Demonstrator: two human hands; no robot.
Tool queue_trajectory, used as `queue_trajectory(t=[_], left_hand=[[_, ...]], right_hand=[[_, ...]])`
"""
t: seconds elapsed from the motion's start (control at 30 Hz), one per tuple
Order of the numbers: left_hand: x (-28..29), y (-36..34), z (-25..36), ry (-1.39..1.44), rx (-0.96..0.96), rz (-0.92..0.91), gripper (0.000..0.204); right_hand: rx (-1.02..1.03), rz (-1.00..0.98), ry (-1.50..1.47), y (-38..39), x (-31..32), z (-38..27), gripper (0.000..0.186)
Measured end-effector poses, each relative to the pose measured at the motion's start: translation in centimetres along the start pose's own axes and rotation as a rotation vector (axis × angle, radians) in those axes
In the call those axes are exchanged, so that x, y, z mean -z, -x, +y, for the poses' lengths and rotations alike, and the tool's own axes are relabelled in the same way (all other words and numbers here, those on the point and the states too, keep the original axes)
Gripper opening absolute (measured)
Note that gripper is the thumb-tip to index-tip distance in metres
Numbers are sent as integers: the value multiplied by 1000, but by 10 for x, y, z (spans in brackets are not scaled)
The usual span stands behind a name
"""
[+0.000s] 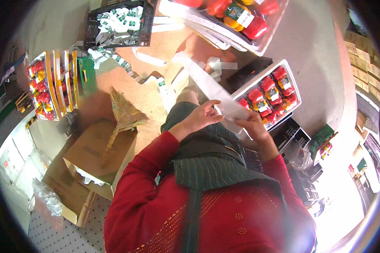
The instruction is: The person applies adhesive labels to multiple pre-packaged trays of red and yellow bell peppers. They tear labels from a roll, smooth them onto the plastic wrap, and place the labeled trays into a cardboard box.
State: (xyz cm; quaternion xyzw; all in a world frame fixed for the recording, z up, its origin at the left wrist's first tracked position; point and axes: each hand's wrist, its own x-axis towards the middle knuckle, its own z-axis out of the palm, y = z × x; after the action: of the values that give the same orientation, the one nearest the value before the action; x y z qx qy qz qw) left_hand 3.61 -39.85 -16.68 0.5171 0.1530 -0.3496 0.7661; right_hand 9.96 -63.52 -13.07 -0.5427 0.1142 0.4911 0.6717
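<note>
A long white strip (215, 90), which looks like label backing paper, stretches in front of my lap and runs up toward the far side. My right hand (254, 125) pinches its near end between thumb and fingers. At the strip's left edge, my left hand (200, 116) has its thumb and forefinger closed on the border. Just beyond the right hand stands a white tray (292, 82) of wrapped red and yellow peppers (272, 95). Several dark green and white labels (162, 86) lie in a loose chain on the floor to the far left of the strip.
A black crate (145, 25) holds crumpled label strips. Another pepper tray (264, 46) stands at the far right. To the left are a straw broom (124, 111) on a cardboard box (97, 147) and stacked pepper trays (50, 86). Black crates (285, 133) stand right of me.
</note>
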Motion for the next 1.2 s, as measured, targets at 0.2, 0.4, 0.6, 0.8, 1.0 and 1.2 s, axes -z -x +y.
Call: queue_trajectory(t=[0.2, 0.4, 0.6, 0.8, 1.0, 1.2], left_hand=[[-11, 29, -64, -329, 18, 329, 42], [-19, 119, -131, -293, 30, 704, 41], [-50, 182, -173, -208, 168, 799, 43], [-38, 191, -179, -254, 218, 823, 44], [-12, 222, -196, -228, 224, 830, 46], [30, 240, -198, -281, 298, 898, 46]], right_hand=[[100, 339, -5, 35, 207, -6, 27], [284, 754, -278, 2, 427, -104, 18], [247, 846, -200, -75, 449, -107, 21], [181, 686, -237, -133, 368, -41, 12], [80, 774, -29, -143, 291, 15, 19], [-12, 690, -162, -146, 259, 49, 24]])
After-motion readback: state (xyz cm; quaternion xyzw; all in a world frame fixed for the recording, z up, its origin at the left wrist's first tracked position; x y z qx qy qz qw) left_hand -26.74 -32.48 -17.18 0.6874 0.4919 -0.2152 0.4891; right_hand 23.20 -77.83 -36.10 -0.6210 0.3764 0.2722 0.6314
